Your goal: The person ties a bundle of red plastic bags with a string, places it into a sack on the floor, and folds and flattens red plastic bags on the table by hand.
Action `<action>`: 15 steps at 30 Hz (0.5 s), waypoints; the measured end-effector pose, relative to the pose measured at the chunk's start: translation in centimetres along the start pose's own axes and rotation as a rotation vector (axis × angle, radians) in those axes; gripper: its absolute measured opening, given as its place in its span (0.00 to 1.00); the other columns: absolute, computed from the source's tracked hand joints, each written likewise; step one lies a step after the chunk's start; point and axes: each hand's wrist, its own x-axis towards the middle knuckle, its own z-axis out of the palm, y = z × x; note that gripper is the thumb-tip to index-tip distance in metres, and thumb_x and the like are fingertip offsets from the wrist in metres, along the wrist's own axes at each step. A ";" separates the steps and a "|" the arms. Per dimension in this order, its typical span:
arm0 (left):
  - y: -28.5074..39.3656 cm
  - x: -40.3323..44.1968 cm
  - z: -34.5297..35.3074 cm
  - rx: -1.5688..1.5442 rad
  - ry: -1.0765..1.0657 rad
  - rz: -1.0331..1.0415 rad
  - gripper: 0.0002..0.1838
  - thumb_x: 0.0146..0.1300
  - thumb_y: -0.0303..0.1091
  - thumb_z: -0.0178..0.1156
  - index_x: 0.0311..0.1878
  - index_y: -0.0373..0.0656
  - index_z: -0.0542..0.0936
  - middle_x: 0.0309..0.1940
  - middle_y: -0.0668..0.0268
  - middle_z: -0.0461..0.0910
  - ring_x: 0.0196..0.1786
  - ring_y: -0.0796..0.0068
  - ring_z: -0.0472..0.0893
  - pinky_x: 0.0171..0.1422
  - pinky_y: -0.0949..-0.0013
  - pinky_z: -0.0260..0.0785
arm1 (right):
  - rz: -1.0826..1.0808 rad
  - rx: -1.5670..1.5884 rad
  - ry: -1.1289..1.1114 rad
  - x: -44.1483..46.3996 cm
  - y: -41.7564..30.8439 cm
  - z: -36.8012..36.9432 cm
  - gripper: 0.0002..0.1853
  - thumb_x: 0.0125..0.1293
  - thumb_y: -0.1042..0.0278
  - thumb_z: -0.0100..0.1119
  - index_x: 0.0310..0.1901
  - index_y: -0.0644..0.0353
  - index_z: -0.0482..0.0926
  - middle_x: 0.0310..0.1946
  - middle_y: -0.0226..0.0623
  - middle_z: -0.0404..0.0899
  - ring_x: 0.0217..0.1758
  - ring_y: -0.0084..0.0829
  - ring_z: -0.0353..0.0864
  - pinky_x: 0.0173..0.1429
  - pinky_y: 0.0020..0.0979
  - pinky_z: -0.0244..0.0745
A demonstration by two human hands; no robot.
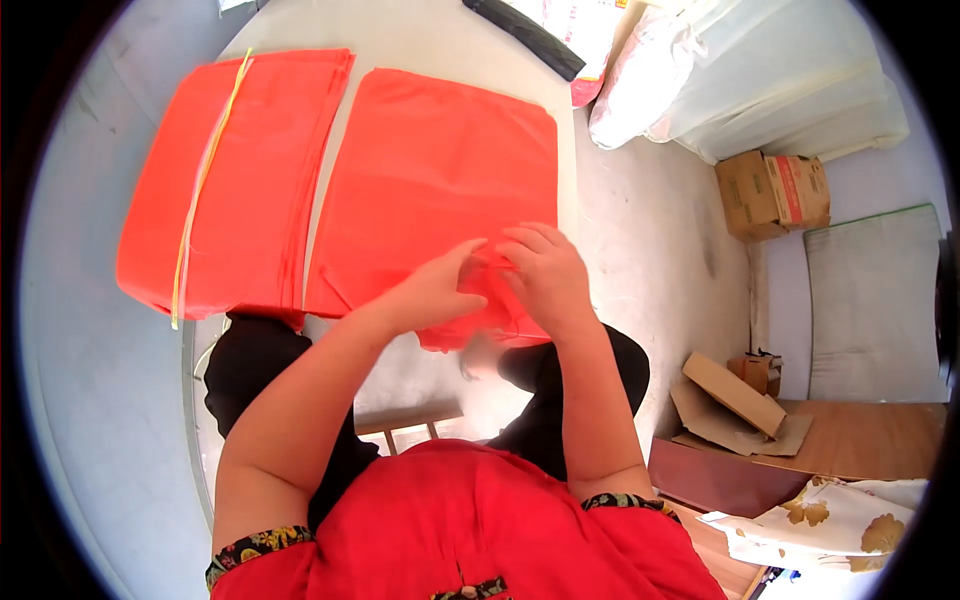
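Both hands are over the near right part of a flat red sheet stack [440, 170] on a pale table [400, 35]. My left hand [440, 286] has its thumb and fingers apart, with nothing visible between them. My right hand [545, 270] is curled over the red material near its right edge; what its fingertips hold, if anything, is hidden. Between the hands the material is crumpled, and its near edge hangs over the table's edge. To the left lies a second red stack [240, 180], with a yellow and white strip [205, 175] across it.
A black roll [525, 38] lies at the table's far edge. White bags [645, 85] stand beyond the right edge. Cardboard boxes [770, 195] are by the right wall, and an opened carton [735, 405] rests on a brown cabinet [870, 435]. My knees are under the near edge.
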 end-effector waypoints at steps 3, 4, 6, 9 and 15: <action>-1.4 1.4 1.8 -0.210 0.093 -0.145 0.34 0.70 0.27 0.65 0.76 0.33 0.65 0.66 0.52 0.78 0.67 0.64 0.80 0.72 0.61 0.75 | 0.188 0.234 0.001 -0.2 0.0 1.1 0.17 0.65 0.66 0.71 0.55 0.59 0.86 0.58 0.40 0.86 0.65 0.46 0.81 0.66 0.44 0.80; -0.5 1.6 1.9 -0.238 0.107 -0.198 0.31 0.70 0.27 0.64 0.74 0.33 0.66 0.65 0.54 0.78 0.66 0.65 0.80 0.70 0.61 0.76 | 0.223 0.237 0.026 -0.7 0.3 1.2 0.18 0.66 0.67 0.71 0.57 0.59 0.86 0.57 0.41 0.86 0.64 0.45 0.82 0.65 0.42 0.80; -0.1 2.1 2.2 -0.302 0.131 -0.245 0.27 0.72 0.27 0.62 0.71 0.33 0.69 0.63 0.55 0.79 0.64 0.67 0.81 0.68 0.61 0.78 | 0.291 0.248 0.078 -1.6 0.7 1.2 0.20 0.67 0.70 0.69 0.61 0.59 0.84 0.57 0.42 0.86 0.62 0.43 0.84 0.65 0.38 0.81; -0.8 2.7 2.4 -0.426 0.166 -0.238 0.22 0.74 0.28 0.61 0.68 0.34 0.72 0.61 0.56 0.81 0.61 0.66 0.83 0.66 0.60 0.79 | 0.609 0.831 -0.030 -2.7 0.6 -0.9 0.20 0.67 0.73 0.67 0.60 0.62 0.84 0.54 0.43 0.86 0.56 0.40 0.86 0.63 0.34 0.80; 1.2 2.5 3.1 -0.566 0.301 -0.338 0.21 0.77 0.32 0.60 0.67 0.34 0.74 0.57 0.56 0.82 0.57 0.66 0.85 0.63 0.60 0.80 | -0.644 1.465 -0.231 -3.4 -6.9 -12.5 0.20 0.76 0.61 0.60 0.63 0.62 0.82 0.50 0.40 0.85 0.51 0.46 0.84 0.57 0.45 0.79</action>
